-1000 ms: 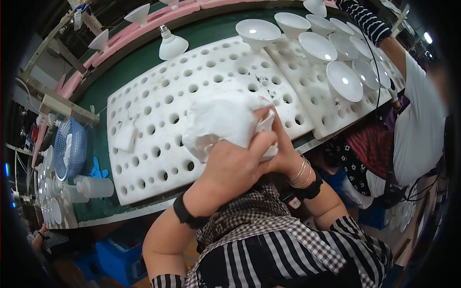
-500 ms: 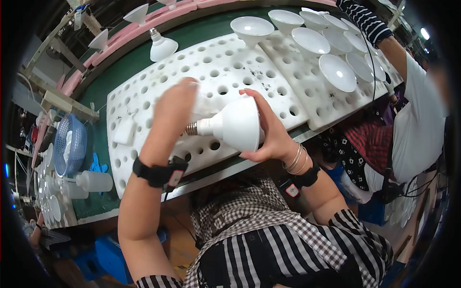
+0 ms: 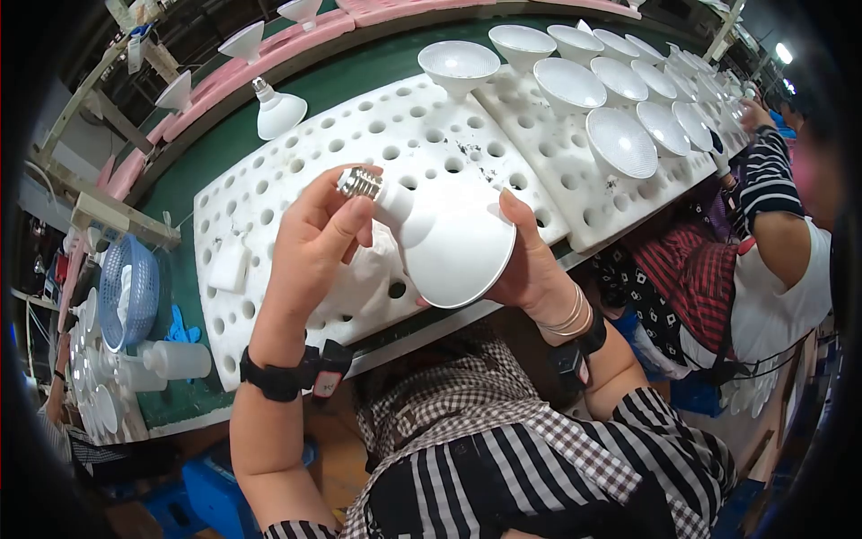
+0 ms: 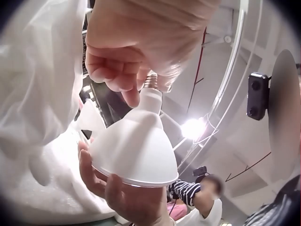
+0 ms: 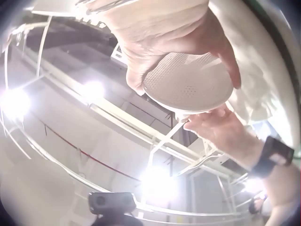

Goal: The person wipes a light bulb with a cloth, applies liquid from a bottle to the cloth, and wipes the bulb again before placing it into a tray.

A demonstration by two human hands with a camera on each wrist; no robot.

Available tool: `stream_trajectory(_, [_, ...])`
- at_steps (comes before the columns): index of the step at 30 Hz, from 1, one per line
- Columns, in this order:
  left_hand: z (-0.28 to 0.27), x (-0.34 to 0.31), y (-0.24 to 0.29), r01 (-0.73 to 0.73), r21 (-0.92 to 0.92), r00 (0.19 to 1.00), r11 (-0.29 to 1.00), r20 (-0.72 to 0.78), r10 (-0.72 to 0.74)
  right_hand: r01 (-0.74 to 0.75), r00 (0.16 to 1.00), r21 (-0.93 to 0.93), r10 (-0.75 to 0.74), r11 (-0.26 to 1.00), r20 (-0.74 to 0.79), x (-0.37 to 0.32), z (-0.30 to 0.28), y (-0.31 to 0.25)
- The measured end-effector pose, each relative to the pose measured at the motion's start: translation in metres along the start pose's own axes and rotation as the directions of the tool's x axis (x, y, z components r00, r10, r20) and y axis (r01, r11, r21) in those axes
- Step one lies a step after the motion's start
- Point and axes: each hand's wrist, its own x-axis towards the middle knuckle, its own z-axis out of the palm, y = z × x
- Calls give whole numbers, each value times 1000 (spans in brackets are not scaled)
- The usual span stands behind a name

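A white reflector lamp bulb [image 3: 458,247] is held tilted over the foam board, its wide face down to the right. My left hand [image 3: 310,247] pinches the metal screw base [image 3: 361,183] between thumb and fingers. The right hand [image 3: 536,280] grips the wide rim, thumb on the near side. In the right wrist view, the textured lens face [image 5: 188,87] shows between that hand's thumb and fingers. A white cloth [image 3: 366,280] bunches below the left hand, partly behind the bulb; whether the fingers also hold it, I cannot tell.
The white foam board [image 3: 256,202] has rows of holes. Bulbs [image 3: 620,144] stand face up in boards at the right, near another person. One bulb [image 3: 280,112] lies face down behind. A foam block [image 3: 229,265], blue basket [image 3: 130,292] and plastic bottle [image 3: 180,359] sit left.
One second ago the cloth was bunched around both hands, covering the bulb. The bulb then came out in the right hand. The left hand has since moved onto its screw base, which tilts up.
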Motion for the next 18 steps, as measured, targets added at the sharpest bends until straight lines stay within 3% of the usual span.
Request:
stream_trajectory(2, [-2,5,8,75,-119,997,990,42,-70,-17,1000,-18,17,1000,-9,2,-4,-4])
stream_trajectory(10, [-9,31,9,110,-38,993,993,-34,-112,-60,998,-39,60,997,-6,10,-20,-13])
stream_trajectory(12, [-28,49,12,73,-79,989,994,-123,-83,9,998,-263,-27,965,-65,15,-38,-13])
stream_trajectory(14, [-53,76,13,-2,28,959,1000,-285,10,34,985,-510,-115,859,-127,13,-35,-18])
stream_trajectory(18, [-103,139,-5,3,139,879,990,-473,63,84,968,-590,-205,803,-141,14,-52,-12])
